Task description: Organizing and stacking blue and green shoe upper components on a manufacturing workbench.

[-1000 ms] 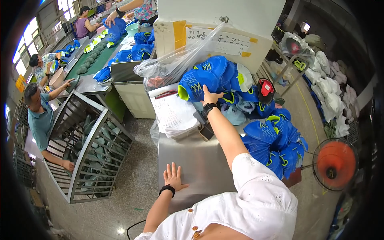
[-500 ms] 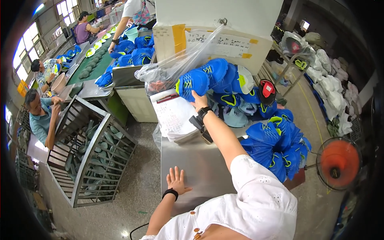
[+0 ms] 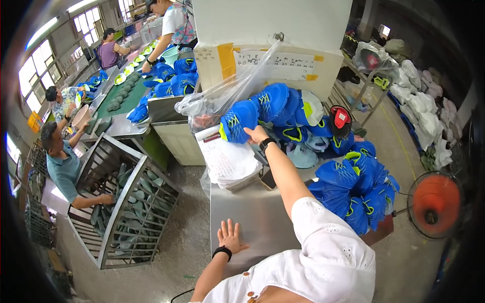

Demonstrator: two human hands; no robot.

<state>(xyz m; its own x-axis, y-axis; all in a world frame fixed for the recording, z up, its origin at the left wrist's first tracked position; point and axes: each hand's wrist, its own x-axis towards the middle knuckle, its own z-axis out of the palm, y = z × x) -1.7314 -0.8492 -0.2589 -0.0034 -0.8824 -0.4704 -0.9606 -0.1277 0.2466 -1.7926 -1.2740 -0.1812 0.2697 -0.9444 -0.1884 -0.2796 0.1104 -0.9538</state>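
Observation:
My left hand (image 3: 232, 238) lies flat on the bare metal tabletop (image 3: 235, 204), fingers spread, holding nothing. Farther off, my right hand (image 3: 258, 135) closes its fingers on the near right edge of a blue shoe upper (image 3: 239, 122) with yellow-green trim. This upper sits at the left end of a pile of blue shoe uppers (image 3: 273, 102), overlapping the stack of written paper sheets (image 3: 231, 160). Part of my grip is hidden behind the hand. A dark phone-like object (image 3: 268, 179) lies under my right forearm.
More blue uppers (image 3: 353, 184) form a ring at the table's right. A clear plastic bag (image 3: 202, 113) hangs behind the papers. At left, a co-worker (image 3: 65, 161) reaches into a metal-barred crate (image 3: 144, 202) of grey-green shoe lasts. An orange cone-shaped container (image 3: 434, 202) stands at right.
My right hand has drawn slightly nearer, and the blue upper has shifted a little with it. My left hand stays on the table. The co-worker's hand has reached down into the crate.

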